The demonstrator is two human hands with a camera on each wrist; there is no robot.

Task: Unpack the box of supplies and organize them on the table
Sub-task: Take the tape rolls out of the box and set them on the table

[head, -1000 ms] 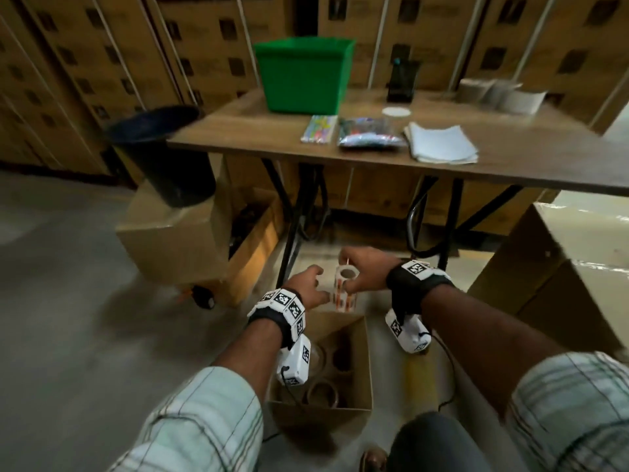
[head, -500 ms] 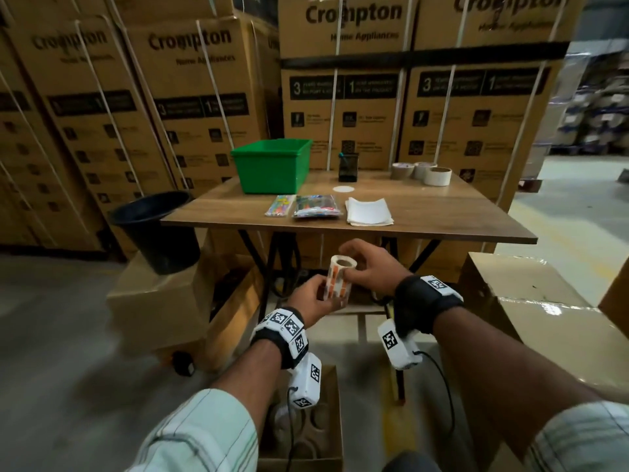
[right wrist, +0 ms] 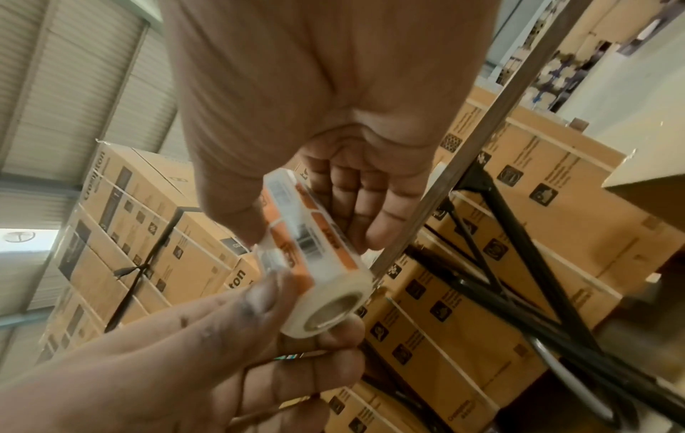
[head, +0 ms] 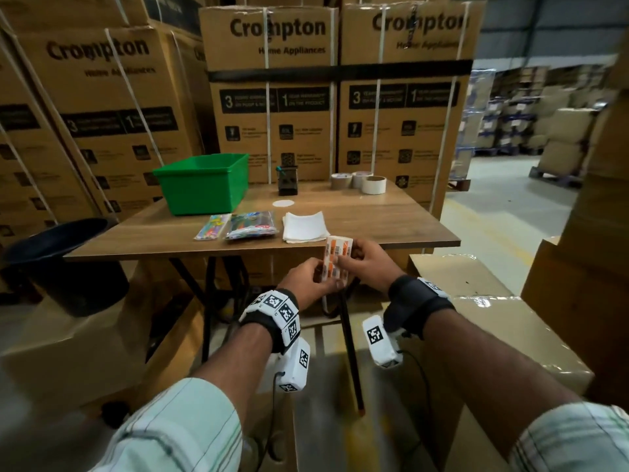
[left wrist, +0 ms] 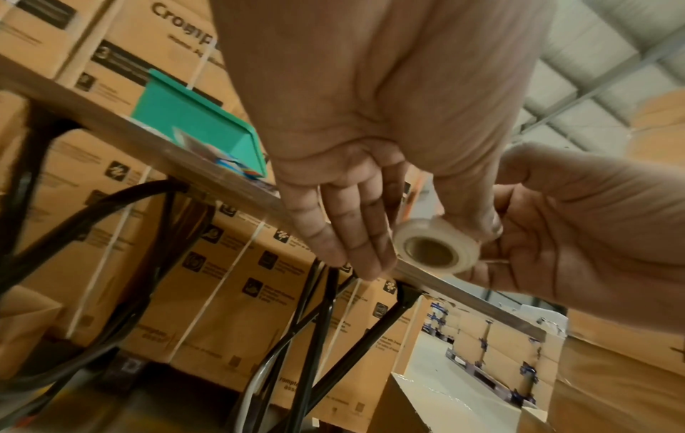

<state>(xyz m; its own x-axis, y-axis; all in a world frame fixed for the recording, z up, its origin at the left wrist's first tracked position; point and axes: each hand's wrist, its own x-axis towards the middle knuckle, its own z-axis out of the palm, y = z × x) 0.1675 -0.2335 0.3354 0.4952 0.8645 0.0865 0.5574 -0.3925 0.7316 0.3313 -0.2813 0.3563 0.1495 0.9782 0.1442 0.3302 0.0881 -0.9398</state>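
A shrink-wrapped pack of small tape rolls (head: 337, 260) with orange barcode labels is held upright between both hands, just in front of the wooden table's (head: 374, 216) front edge. My left hand (head: 306, 284) grips its lower end and my right hand (head: 367, 264) grips its upper part. The left wrist view shows the pack's round end (left wrist: 435, 249) pinched by the left thumb, with the right hand (left wrist: 574, 228) behind it. The right wrist view shows the pack (right wrist: 318, 257) between the right hand (right wrist: 333, 175) and the left hand (right wrist: 222, 351).
On the table stand a green bin (head: 204, 185), a black holder (head: 287, 180), three tape rolls (head: 360, 180), two colourful packets (head: 250, 224), white sheets (head: 304, 226) and a white disc (head: 283, 203). A black bucket (head: 64, 260) sits left; cartons (head: 493, 335) flank the right.
Both hands have lifted the pack from above the floor box up to the table's front edge. The head view has risen from the floor to the table.
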